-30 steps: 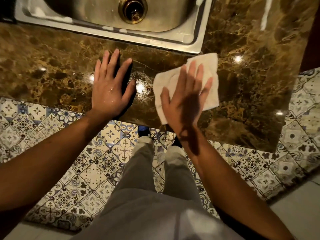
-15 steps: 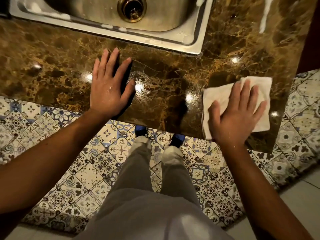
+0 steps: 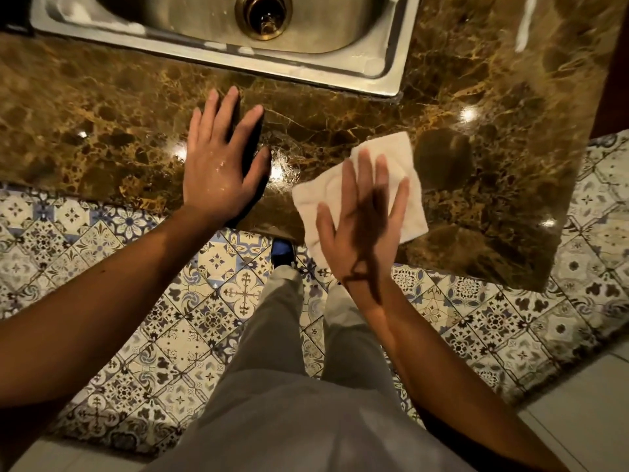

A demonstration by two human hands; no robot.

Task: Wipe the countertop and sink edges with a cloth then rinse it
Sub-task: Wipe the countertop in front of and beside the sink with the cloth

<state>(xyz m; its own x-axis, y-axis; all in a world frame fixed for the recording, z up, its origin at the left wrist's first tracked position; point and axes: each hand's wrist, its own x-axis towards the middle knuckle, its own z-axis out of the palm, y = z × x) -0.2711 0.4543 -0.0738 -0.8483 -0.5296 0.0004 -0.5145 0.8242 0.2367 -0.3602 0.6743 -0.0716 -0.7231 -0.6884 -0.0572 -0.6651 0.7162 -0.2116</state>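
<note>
1. The cloth [image 3: 405,172] is a pale, folded square lying flat on the counter [image 3: 493,185], close to its front edge and turned at a slight angle. Its near left corner reaches almost to that edge.
2. The right hand [image 3: 360,229] lies palm down on the cloth's near left part with the fingers spread wide and straight. It presses on the cloth and does not grip it: no finger curls around the fabric. The far right half of the cloth shows bare beyond the fingertips. The hand looks a little blurred.
3. The left hand [image 3: 218,172] lies flat on the bare counter to the left of the cloth, apart from it, fingers open and pointing toward the sink [image 3: 384,76]. It holds nothing. Small wet drops glint on its back.
4. The counter is dark brown stone with gold veins, and it shines with several points of light. A white streak [image 3: 526,22] runs along it at the far right.
5. The sink is steel, set into the counter beyond both hands, with a brass-coloured drain [image 3: 263,15] in the basin. White foam [image 3: 102,20] sits along its near rim.
6. Below the counter edge the floor [image 3: 136,335] is patterned blue and cream tile. Grey trousers [image 3: 289,386] and a blue shoe [image 3: 282,250] stand on it.
</note>
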